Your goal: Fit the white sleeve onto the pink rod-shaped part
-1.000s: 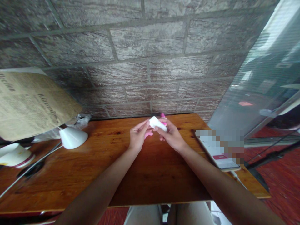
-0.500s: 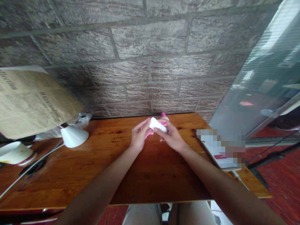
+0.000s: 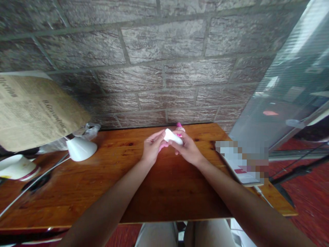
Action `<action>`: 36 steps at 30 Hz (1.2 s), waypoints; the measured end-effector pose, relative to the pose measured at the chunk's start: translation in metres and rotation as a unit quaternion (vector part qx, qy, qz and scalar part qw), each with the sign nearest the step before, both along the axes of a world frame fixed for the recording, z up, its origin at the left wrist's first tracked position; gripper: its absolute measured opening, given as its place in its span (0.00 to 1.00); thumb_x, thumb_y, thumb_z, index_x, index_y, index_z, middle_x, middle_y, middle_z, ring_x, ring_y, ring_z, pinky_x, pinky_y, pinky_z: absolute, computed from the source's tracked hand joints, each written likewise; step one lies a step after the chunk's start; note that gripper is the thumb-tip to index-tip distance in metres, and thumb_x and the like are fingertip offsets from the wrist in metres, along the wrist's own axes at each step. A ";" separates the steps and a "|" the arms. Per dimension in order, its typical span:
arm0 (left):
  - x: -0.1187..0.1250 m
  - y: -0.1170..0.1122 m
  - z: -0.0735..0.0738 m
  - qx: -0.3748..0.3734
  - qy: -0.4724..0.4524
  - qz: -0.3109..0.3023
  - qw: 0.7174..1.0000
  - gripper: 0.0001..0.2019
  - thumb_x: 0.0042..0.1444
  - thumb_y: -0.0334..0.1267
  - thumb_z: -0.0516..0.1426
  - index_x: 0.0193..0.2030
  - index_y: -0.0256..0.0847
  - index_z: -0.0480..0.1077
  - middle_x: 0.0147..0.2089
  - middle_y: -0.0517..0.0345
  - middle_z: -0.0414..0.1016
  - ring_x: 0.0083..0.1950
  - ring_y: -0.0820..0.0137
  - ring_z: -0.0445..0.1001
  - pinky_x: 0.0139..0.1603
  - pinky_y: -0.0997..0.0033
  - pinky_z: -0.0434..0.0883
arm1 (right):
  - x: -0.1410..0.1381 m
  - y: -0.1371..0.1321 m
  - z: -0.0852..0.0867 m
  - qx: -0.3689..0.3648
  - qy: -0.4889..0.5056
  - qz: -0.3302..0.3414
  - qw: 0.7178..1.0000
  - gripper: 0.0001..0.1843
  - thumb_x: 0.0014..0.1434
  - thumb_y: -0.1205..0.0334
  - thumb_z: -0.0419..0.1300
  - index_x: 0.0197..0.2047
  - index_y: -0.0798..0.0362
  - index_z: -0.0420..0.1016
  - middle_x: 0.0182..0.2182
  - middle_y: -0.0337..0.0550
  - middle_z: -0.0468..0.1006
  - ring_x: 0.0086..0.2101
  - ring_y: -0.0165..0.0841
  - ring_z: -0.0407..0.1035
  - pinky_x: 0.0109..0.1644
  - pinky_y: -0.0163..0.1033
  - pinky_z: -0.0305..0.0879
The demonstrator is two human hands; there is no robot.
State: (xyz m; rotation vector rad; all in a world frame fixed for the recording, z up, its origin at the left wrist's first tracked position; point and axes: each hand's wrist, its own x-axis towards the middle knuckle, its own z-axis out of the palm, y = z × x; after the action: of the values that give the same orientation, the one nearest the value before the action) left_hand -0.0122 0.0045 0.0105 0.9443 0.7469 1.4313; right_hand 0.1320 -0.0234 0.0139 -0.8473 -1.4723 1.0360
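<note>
Partly behind fingers (image 3: 159, 140), white object (image 3: 172, 136)

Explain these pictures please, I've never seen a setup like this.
There's no machine here, just a person's bare left hand and right hand. Every picture comes from one head-worn camera looking forward and down. The right hand holds a small white object; the left hand touches its left end. Pink pieces show beside the hands, partly hidden. On the wooden table, to the left, are a white cone-shaped base and a white cup-like container; to the right lies a flat device, partly blurred.
</note>
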 end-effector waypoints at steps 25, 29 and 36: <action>0.001 -0.005 0.004 0.030 0.074 0.024 0.997 0.22 0.41 0.46 0.70 0.44 0.39 0.80 0.33 0.56 0.81 0.27 0.73 0.76 0.29 0.75 0.75 | 0.000 0.000 0.001 -0.029 0.010 -0.005 1.000 0.20 0.53 0.51 0.66 0.46 0.50 0.69 0.33 0.36 0.70 0.21 0.22 0.63 0.18 0.29 0.63; 0.000 -0.005 0.002 0.037 0.077 0.021 0.996 0.20 0.42 0.46 0.70 0.42 0.39 0.80 0.35 0.54 0.81 0.30 0.71 0.77 0.30 0.74 0.74 | -0.001 0.001 -0.001 -0.033 0.014 0.000 0.999 0.21 0.52 0.51 0.66 0.46 0.50 0.69 0.34 0.36 0.70 0.21 0.22 0.63 0.18 0.29 0.62; -0.005 0.006 0.005 -0.060 -0.046 -0.090 0.993 0.21 0.49 0.52 0.65 0.43 0.37 0.78 0.46 0.47 0.80 0.45 0.64 0.78 0.39 0.71 0.74 | -0.001 0.002 -0.002 -0.039 0.039 0.015 0.998 0.21 0.53 0.52 0.67 0.47 0.49 0.70 0.33 0.35 0.71 0.19 0.21 0.60 0.19 0.30 0.60</action>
State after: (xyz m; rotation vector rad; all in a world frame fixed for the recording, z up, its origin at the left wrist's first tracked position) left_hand -0.0167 0.0101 0.0153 0.8257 0.6555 1.2492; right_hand 0.1310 -0.0218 0.0121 -0.8322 -1.3903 1.1427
